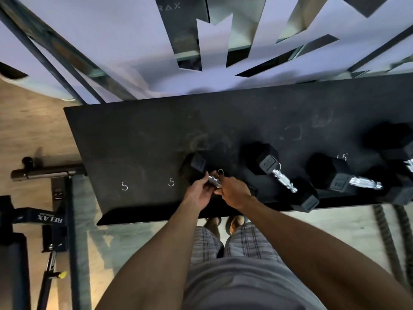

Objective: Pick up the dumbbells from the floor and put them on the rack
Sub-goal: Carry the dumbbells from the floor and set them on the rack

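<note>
A small black hex dumbbell (194,167) lies on the black rack shelf (138,139) near a chalked "5". Both my hands meet at its chrome handle. My left hand (200,193) curls under the handle from the left. My right hand (234,193) grips the handle from the right and hides the dumbbell's near head. A second dumbbell (281,175) rests to the right of it, and a third dumbbell (348,180) lies beyond that, by a chalked "15".
A larger dumbbell (393,151) sits at the shelf's far right. The shelf's left part bears only chalk numbers. A bench frame (60,198) with a "RELAX" strap stands on the wooden floor at left. A thick rope (388,240) hangs at right. My feet show under the shelf's front edge.
</note>
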